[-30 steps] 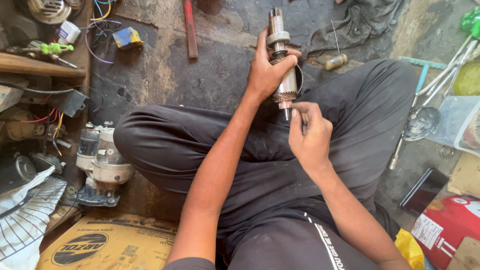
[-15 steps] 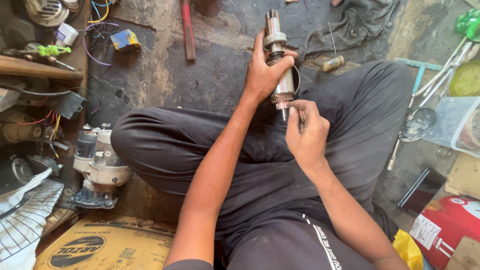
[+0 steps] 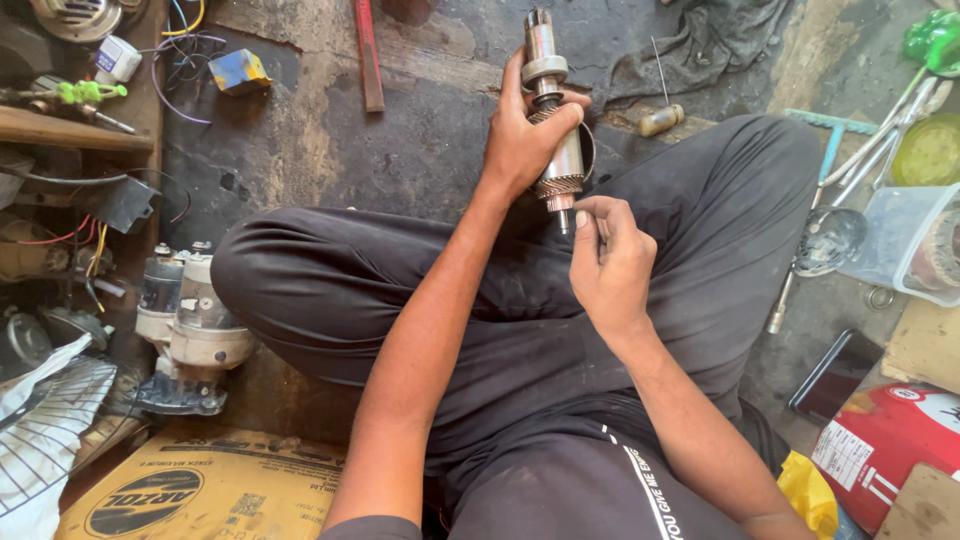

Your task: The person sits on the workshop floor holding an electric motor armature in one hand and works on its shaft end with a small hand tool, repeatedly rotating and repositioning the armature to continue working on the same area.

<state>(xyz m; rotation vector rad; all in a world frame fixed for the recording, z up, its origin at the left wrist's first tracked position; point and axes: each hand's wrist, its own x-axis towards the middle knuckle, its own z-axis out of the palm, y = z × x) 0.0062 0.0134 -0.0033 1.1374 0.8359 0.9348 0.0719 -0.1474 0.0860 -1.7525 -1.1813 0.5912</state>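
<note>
Two hands up over the crossed legs. Left hand (image 3: 525,140) clenched around a motor armature shaft (image 3: 556,120), held nearly upright above the dark floor (image 3: 300,150). Right hand (image 3: 608,265) pinched at the shaft's lower tip, touching it. Starter motor (image 3: 185,325) well apart on the floor, beside the left knee.

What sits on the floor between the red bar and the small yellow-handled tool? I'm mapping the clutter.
In the head view, the raised metal shaft in the left hand crosses that stretch between red bar and yellow-handled tool; otherwise bare stained floor.
</note>
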